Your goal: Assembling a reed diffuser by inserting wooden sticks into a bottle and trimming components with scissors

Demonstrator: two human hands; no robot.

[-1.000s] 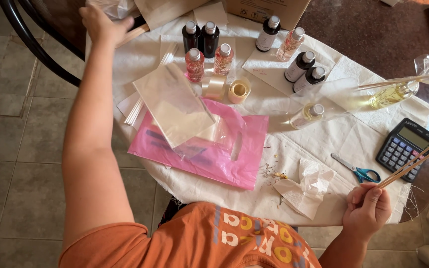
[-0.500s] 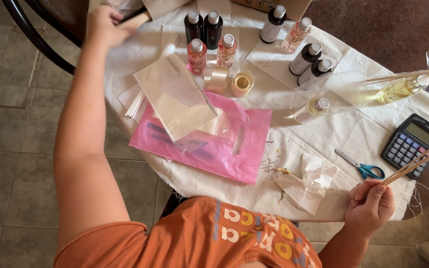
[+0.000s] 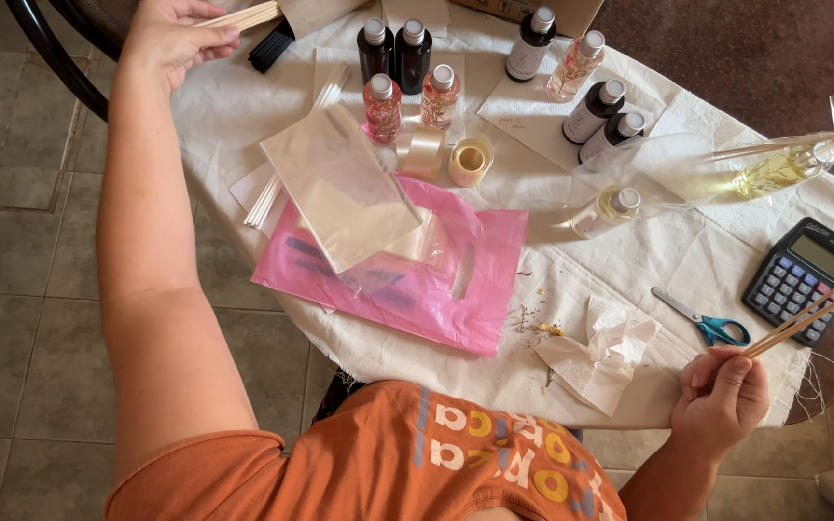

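Left hand point(image 3: 168, 39) has lifted, gripping pale sticks point(image 3: 241, 15); right hand point(image 3: 721, 397) grips thin reeds point(image 3: 813, 314) beside pink bag point(image 3: 417, 280).

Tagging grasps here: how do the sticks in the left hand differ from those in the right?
The left hand holds its pale sticks up at the table's far edge, stretched away from the body; the right hand holds its sticks near the body, by the calculator. The left bundle looks paler and points roughly level; the right bundle looks tanner and slants up toward the right. Both are thin stick bundles pinched in the fingers.
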